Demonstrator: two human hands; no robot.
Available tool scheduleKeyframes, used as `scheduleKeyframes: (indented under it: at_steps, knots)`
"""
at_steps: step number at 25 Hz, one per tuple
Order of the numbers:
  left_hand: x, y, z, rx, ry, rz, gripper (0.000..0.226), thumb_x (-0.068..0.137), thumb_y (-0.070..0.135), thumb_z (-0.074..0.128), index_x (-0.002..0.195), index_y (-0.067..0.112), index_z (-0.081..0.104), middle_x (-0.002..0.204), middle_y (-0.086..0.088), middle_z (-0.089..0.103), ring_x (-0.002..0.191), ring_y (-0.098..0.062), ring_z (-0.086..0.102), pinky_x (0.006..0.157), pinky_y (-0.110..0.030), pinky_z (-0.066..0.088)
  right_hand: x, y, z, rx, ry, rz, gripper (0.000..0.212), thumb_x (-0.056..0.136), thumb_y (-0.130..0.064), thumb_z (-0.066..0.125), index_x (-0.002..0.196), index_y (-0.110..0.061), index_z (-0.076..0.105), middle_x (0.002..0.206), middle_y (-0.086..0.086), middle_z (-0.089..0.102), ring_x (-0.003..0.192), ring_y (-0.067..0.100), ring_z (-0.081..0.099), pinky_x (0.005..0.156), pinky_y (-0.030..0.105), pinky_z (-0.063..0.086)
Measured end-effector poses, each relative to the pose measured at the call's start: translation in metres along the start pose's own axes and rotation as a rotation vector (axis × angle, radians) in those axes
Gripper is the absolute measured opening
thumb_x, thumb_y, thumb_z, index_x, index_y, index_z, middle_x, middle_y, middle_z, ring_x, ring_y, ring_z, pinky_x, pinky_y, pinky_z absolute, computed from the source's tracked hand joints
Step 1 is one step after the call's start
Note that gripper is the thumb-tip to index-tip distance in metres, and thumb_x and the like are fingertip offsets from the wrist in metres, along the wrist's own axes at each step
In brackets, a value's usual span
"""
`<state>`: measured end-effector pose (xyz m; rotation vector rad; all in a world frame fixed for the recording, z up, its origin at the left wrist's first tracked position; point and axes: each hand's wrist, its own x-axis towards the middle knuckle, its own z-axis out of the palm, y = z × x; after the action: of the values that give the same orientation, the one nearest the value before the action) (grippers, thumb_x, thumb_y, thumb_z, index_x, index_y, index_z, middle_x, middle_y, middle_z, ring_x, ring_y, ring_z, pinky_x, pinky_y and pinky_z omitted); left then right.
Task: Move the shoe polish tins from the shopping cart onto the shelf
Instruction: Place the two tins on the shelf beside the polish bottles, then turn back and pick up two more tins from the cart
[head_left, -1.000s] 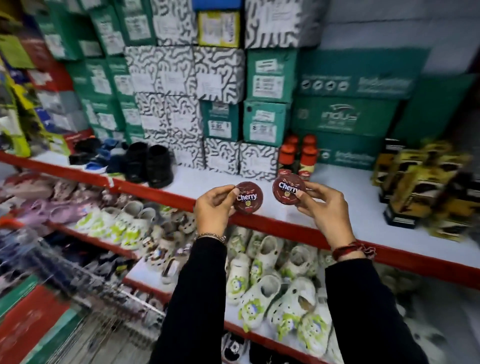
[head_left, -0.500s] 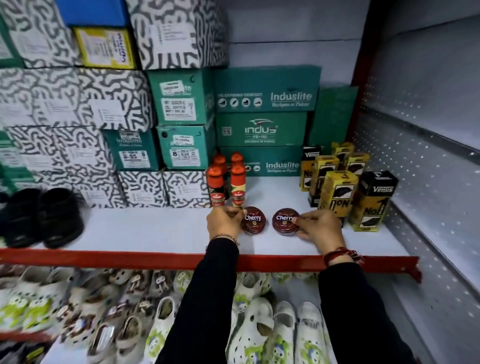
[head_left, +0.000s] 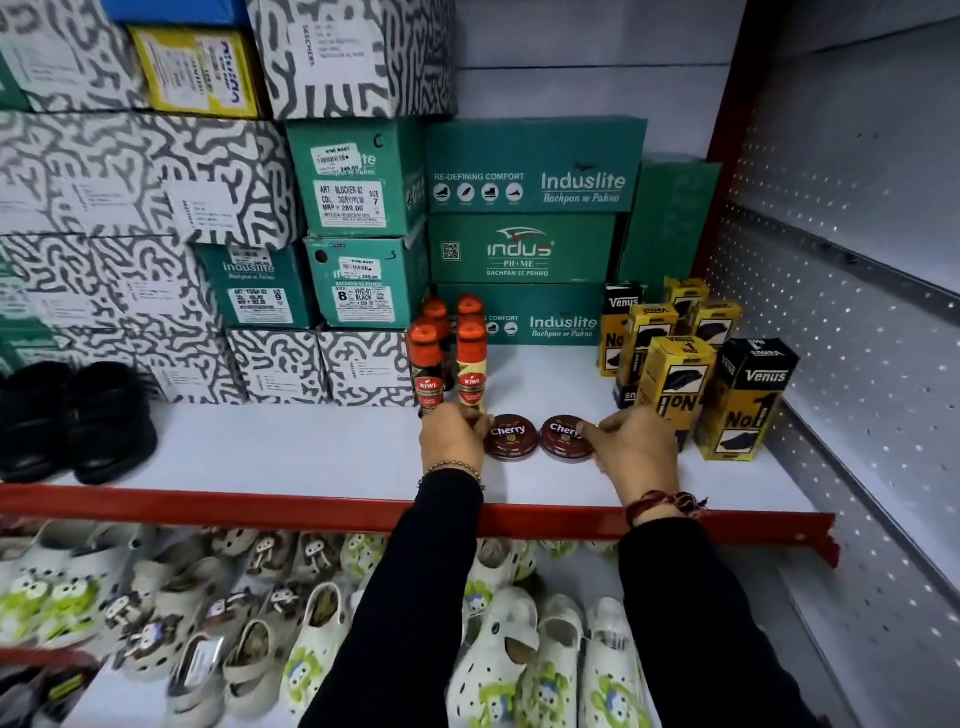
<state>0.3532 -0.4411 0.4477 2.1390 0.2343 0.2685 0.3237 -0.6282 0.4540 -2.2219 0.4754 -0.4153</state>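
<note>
Two round Cherry shoe polish tins, left tin (head_left: 511, 437) and right tin (head_left: 566, 435), are lying flat side by side on the white shelf (head_left: 291, 452), left hand (head_left: 453, 436) and right hand (head_left: 631, 447) each gripping one, Kiwi bottles (head_left: 449, 358) standing just behind.

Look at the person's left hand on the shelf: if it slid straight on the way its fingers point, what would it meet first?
The left hand points toward the shelf back, so it would probably first meet the Kiwi bottles just ahead; depth is hard to judge.
</note>
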Motion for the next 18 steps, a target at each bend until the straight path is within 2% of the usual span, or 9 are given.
scheduleKeyframes:
  at_steps: [2, 4, 5, 7, 8, 9, 10, 12, 18]
  knots:
    - [-0.007, 0.001, -0.009, -0.003, 0.059, 0.082, 0.023, 0.091, 0.027, 0.063, 0.104, 0.013, 0.075, 0.105, -0.015, 0.076, 0.1, -0.036, 0.07, 0.089, -0.04, 0.055, -0.008, -0.009, -0.003, -0.042, 0.073, -0.153, 0.039, 0.087, -0.041, 0.068, 0.101, -0.006, 0.077, 0.1, 0.012, 0.078, 0.095, 0.029, 0.074, 0.087, 0.037, 0.059]
    - [-0.016, 0.0, -0.022, 0.069, 0.161, 0.174, 0.031, 0.095, 0.042, 0.052, 0.108, 0.022, 0.072, 0.101, -0.01, 0.077, 0.095, -0.034, 0.07, 0.077, -0.034, 0.052, -0.017, -0.023, -0.005, 0.04, 0.02, -0.341, 0.038, 0.092, -0.04, 0.062, 0.115, -0.011, 0.073, 0.114, 0.004, 0.075, 0.101, 0.02, 0.073, 0.09, 0.033, 0.058]
    - [-0.02, 0.0, -0.03, 0.129, 0.222, 0.222, 0.037, 0.097, 0.049, 0.044, 0.112, 0.025, 0.069, 0.099, -0.008, 0.077, 0.094, -0.032, 0.07, 0.077, -0.033, 0.05, -0.02, -0.029, -0.004, 0.069, -0.034, -0.429, 0.039, 0.094, -0.04, 0.059, 0.121, -0.015, 0.069, 0.122, 0.002, 0.072, 0.108, 0.018, 0.07, 0.093, 0.034, 0.056]
    - [-0.027, -0.003, -0.047, 0.255, 0.32, 0.319, 0.048, 0.1, 0.053, 0.029, 0.125, 0.026, 0.061, 0.109, -0.006, 0.076, 0.108, -0.027, 0.068, 0.107, -0.041, 0.042, -0.028, -0.042, 0.004, 0.018, -0.131, -0.588, 0.048, 0.097, -0.044, 0.05, 0.139, -0.021, 0.055, 0.145, 0.0, 0.057, 0.135, 0.018, 0.053, 0.111, 0.036, 0.044]
    - [-0.028, -0.003, -0.053, 0.318, 0.34, 0.357, 0.053, 0.101, 0.052, 0.025, 0.133, 0.024, 0.057, 0.123, -0.006, 0.071, 0.123, -0.025, 0.061, 0.121, -0.045, 0.026, -0.03, -0.046, 0.009, -0.03, -0.162, -0.645, 0.055, 0.099, -0.048, 0.044, 0.148, -0.022, 0.044, 0.156, -0.002, 0.044, 0.148, 0.017, 0.036, 0.121, 0.037, 0.03]
    - [-0.032, -0.008, -0.064, 0.377, 0.353, 0.364, 0.057, 0.101, 0.051, 0.022, 0.14, 0.021, 0.052, 0.139, -0.006, 0.062, 0.138, -0.023, 0.05, 0.126, -0.046, 0.012, -0.036, -0.054, 0.017, -0.073, -0.186, -0.699, 0.062, 0.099, -0.051, 0.039, 0.154, -0.022, 0.033, 0.164, -0.004, 0.029, 0.155, 0.015, 0.018, 0.127, 0.038, 0.013]
    - [-0.037, -0.013, -0.074, 0.417, 0.358, 0.359, 0.059, 0.101, 0.05, 0.021, 0.145, 0.02, 0.046, 0.15, -0.005, 0.051, 0.147, -0.021, 0.037, 0.127, -0.046, 0.004, -0.042, -0.061, 0.025, -0.107, -0.187, -0.751, 0.067, 0.099, -0.053, 0.034, 0.158, -0.022, 0.023, 0.167, -0.006, 0.016, 0.157, 0.014, 0.004, 0.126, 0.039, -0.001]
    - [-0.046, -0.027, -0.098, 0.453, 0.392, 0.352, 0.059, 0.101, 0.049, 0.021, 0.15, 0.02, 0.039, 0.161, -0.002, 0.034, 0.154, -0.019, 0.02, 0.127, -0.047, 0.001, -0.059, -0.079, 0.046, -0.133, -0.181, -0.841, 0.072, 0.099, -0.056, 0.03, 0.16, -0.021, 0.012, 0.169, -0.008, 0.001, 0.156, 0.014, -0.009, 0.123, 0.041, -0.014]
    - [-0.09, -0.094, -0.177, 0.566, 0.531, 0.23, 0.054, 0.101, 0.048, 0.026, 0.148, 0.024, 0.041, 0.162, 0.001, 0.032, 0.155, -0.017, 0.013, 0.127, -0.047, 0.001, -0.136, -0.128, 0.116, -0.053, -0.312, -1.012, 0.071, 0.101, -0.053, 0.029, 0.16, -0.017, 0.012, 0.169, -0.005, 0.002, 0.157, 0.016, -0.007, 0.124, 0.047, -0.012]
